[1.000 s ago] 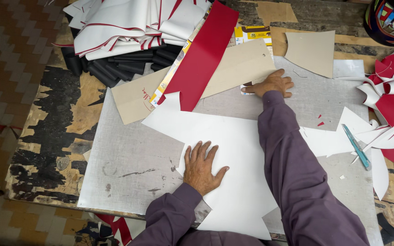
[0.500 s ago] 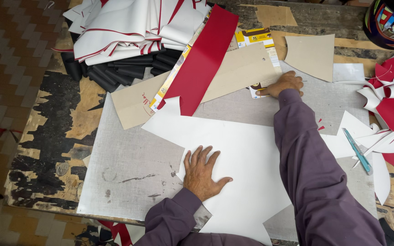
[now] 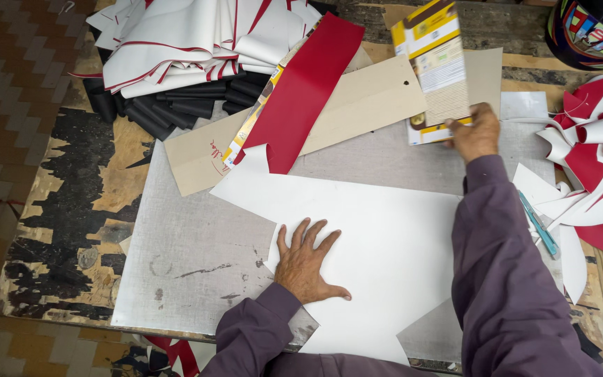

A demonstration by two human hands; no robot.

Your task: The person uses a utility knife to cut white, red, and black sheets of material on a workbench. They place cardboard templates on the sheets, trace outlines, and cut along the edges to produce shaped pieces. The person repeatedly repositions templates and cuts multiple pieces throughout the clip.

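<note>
On the grey board, white sheet (image 3: 378, 237) pinned flat by left hand (image 3: 306, 262), fingers spread, nothing gripped.

Right hand (image 3: 474, 132) is closed on the lower edge of a yellow-and-tan card template (image 3: 435, 66), held lifted & tilted above the surface (image 3: 71, 202), well apart from the sheet. Judged best: sheet kept pressed w/ no wrinkles, template laid flat & square on it, clear of the red strip (image 3: 301, 91) and the teal pen (image 3: 539, 225) at right.

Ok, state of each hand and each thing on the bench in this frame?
Left hand: flat, fingers spread, pressing the white sheet.
Right hand: gripping the card template, raised off the bench.
Red strip: lying slanted.
White pieces: piled.
Blue pen: lying loose.
</note>
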